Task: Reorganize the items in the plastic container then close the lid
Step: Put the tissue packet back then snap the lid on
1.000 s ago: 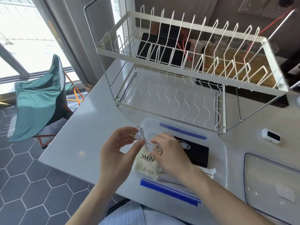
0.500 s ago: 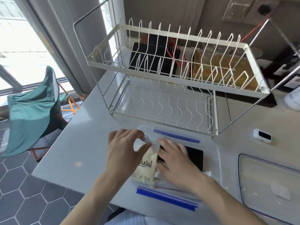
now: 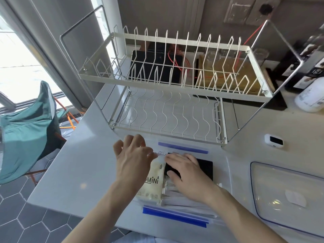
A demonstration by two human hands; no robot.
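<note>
Since a second ago our hands have dropped from holding the small clear wrapper up above the plastic container (image 3: pixel 226 165) to lying low inside it. Our left hand (image 3: pixel 133 162) now hovers over the container's far left corner, its fingers (image 3: pixel 135 141) spread and loosely curled, with the thin clear wrapper (image 3: pixel 160 153) at its thumb tip; we cannot tell whether it is pinched or merely touched. Our right hand (image 3: pixel 187 174) lies flat, palm down and fingers extended, pressing on the black pouch (image 3: pixel 205 168) in the middle of the container, gripping nothing. Just left of that pouch lies the cream "MiNi" packet (image 3: pixel 154 183), and near it the white paper-wrapped sticks (image 3: pixel 184 200). The container sits on the table (image 3: pixel 78 163) just near of the dish rack (image 3: pixel 171 95), with its clear lid (image 3: pixel 287 193) lying apart to the right. We judge the packets light, soft and a little slippery, best nudged flat by their edges; the lid looks stiff and light, and we would take it by its rim.
</note>
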